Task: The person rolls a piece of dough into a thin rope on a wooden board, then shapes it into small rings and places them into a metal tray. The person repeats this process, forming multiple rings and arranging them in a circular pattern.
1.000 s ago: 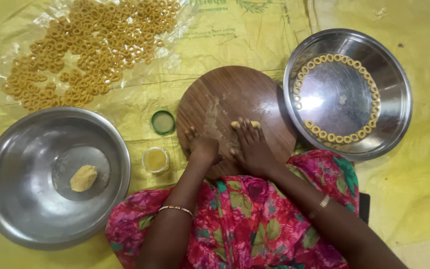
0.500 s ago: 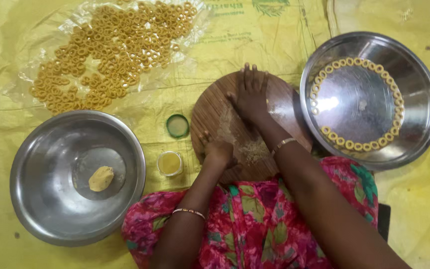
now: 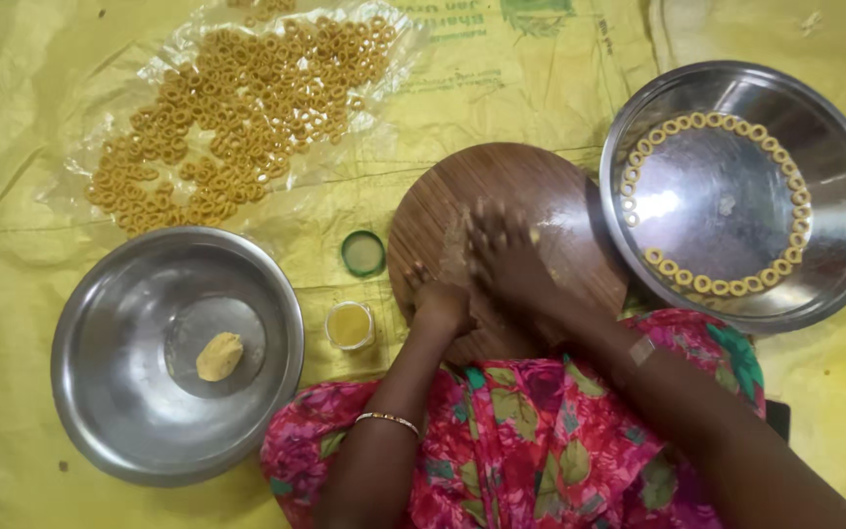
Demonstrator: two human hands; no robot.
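You are rolling dough on the round wooden board (image 3: 540,211): your left hand (image 3: 440,304) rests curled at its near edge, your right hand (image 3: 506,257) lies flat, fingers spread, blurred over a dough strip. Next, I judge, form a ring. Beyond lies a clear plastic bag (image 3: 237,108) under the loose rings, and yellow sheeting with green print.

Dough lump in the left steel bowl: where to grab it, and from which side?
Pinch the dough lump across its narrow sides, coming straight down from above. It lies loose on the flat floor of the steel bowl, whose raised walls probably block a sideways approach.
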